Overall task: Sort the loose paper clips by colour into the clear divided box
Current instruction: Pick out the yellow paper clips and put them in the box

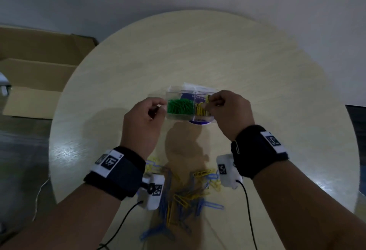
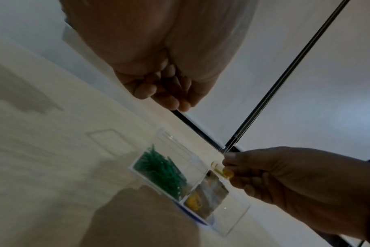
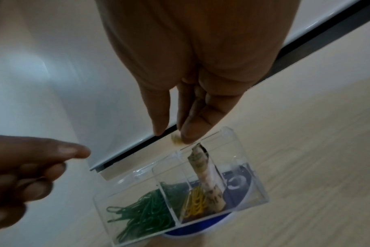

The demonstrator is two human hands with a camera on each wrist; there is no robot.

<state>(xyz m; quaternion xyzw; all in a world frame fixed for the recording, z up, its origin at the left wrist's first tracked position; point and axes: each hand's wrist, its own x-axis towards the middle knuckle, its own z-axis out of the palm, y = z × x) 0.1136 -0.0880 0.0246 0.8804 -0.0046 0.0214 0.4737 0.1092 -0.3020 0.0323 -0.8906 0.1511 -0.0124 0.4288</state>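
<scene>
The clear divided box (image 1: 190, 91) stands mid-table. Green clips (image 1: 179, 106) fill its left compartment and yellow clips (image 1: 200, 109) lie in the right one. My right hand (image 1: 209, 101) hovers over the yellow compartment and pinches a yellow clip (image 3: 176, 140) between thumb and forefinger (image 3: 190, 133). My left hand (image 1: 158, 107) hangs just left of the box with curled fingers (image 2: 163, 90), apart from it, and nothing shows in it. A loose pile of blue and yellow clips (image 1: 188, 196) lies near the front edge, between my wrists.
A blue round object (image 1: 200, 124) sits under the box's near side. A rolled paper slip (image 3: 203, 173) leans inside the right compartment. An open cardboard carton (image 1: 35, 67) lies on the floor to the left. A silver clip (image 1: 236, 147) clings to my right wristband.
</scene>
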